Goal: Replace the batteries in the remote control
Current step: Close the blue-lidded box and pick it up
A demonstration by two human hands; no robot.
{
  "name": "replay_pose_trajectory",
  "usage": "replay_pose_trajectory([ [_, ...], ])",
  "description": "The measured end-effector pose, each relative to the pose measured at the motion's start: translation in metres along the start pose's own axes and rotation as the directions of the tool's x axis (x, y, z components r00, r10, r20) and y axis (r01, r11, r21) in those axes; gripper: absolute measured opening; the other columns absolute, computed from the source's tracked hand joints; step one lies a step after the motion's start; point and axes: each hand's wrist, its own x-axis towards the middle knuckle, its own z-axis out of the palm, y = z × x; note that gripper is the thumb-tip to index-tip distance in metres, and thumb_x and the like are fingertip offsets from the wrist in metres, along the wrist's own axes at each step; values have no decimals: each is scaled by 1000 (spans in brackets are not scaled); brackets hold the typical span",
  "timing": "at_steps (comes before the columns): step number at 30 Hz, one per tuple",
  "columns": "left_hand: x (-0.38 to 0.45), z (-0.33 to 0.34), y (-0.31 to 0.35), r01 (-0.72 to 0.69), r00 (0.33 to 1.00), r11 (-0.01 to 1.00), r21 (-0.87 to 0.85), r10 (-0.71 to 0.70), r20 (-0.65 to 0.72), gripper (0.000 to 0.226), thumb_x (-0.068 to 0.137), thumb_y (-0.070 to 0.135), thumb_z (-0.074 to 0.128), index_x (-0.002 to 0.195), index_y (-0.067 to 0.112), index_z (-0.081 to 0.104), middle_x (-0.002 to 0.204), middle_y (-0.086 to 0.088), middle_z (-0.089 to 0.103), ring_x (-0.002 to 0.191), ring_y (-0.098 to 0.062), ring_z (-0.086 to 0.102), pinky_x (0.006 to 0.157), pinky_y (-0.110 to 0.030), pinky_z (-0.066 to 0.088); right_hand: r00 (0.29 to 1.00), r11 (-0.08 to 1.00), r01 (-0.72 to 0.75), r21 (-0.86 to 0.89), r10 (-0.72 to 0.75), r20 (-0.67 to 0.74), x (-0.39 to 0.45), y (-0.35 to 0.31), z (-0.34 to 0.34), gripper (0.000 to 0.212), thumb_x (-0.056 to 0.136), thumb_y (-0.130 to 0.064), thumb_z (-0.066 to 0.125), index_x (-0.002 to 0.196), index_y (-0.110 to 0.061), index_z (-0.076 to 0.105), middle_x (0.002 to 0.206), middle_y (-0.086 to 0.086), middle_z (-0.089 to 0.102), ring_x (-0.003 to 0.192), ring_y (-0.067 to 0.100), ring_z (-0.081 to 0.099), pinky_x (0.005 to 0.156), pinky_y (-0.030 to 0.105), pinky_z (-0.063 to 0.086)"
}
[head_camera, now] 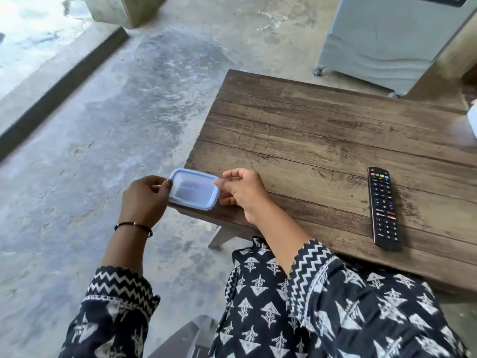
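A small clear plastic box with a pale blue lid [193,189] sits at the near left corner of the wooden table [309,130]. My left hand [144,200] grips its left end, thumb on the lid's rim. My right hand [242,193] pinches the lid's right edge between thumb and fingers. Something dim shows through the lid; I cannot tell what it is. A black remote control [383,208] lies face up, buttons showing, on the table's near right part, well apart from both hands.
A grey appliance on castor wheels [382,40] stands beyond the table's far edge. A white object [472,120] pokes in at the right edge. Bare concrete floor [103,112] spreads to the left. A clear plastic bag [191,334] rests by my lap.
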Motion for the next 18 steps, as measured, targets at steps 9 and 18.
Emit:
replay_pose_trajectory([
  [9, -58, 42, 78, -299, 944, 948, -104, 279, -174, 20, 88, 20, 57, 104, 10, 63, 105, -10, 66, 88, -20, 63, 82, -35, 51, 966, 967, 179, -179, -207, -154, -76, -8, -107, 7, 84, -2, 63, 87, -8, 67, 73, 3, 63, 61, 14, 58, 57, 28, 53],
  [18, -141, 166, 166, -301, 767, 945, -128, 320, 556, 39, 83, 24, 65, 119, 15, 55, 114, -1, 63, 99, -16, 62, 82, -24, 48, 844, 912, 103, -397, -292, -451, -120, 16, -233, 18, 79, -3, 67, 82, -21, 68, 75, -4, 65, 69, 10, 58, 69, 26, 49],
])
